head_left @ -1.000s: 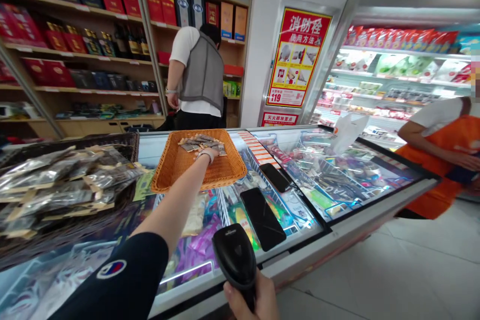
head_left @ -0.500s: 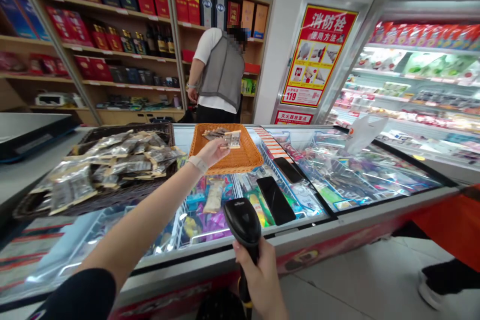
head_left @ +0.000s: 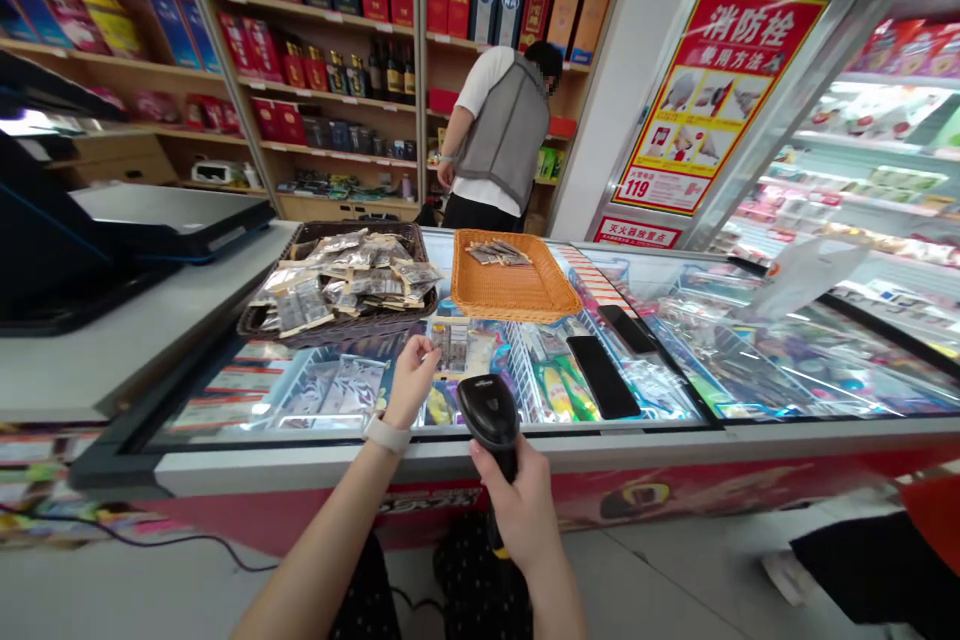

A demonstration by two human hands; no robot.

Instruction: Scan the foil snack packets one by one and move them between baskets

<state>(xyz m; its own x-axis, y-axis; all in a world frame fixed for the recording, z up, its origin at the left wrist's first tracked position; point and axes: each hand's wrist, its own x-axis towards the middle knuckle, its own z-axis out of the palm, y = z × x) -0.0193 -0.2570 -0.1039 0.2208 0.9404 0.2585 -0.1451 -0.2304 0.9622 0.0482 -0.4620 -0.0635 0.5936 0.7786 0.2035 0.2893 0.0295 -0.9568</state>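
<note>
My left hand (head_left: 412, 385), with a pale band on its wrist, is closed in a pinch at the left edge of a small clear snack packet (head_left: 454, 345) over the freezer's glass top. My right hand (head_left: 521, 500) is wrapped round the handle of a black barcode scanner (head_left: 489, 408), its head tilted forward near the packet. Beyond my left hand, a dark woven tray (head_left: 341, 328) holds a heap of similar packets (head_left: 360, 270). An orange basket (head_left: 517, 295) behind the held packet has several packets (head_left: 499, 252) at its far side.
Two black phones (head_left: 604, 375) (head_left: 628, 328) lie on the freezer glass. A grey counter with a scale (head_left: 180, 210) is at the left. Behind the freezer a person in a grey vest (head_left: 504, 130) faces shelves of boxes. At the lower right a person's shoe (head_left: 784, 577) shows.
My left hand has drawn back from the orange basket to the near side of the freezer top. The view has swung left, and the scanner remains in my right hand.
</note>
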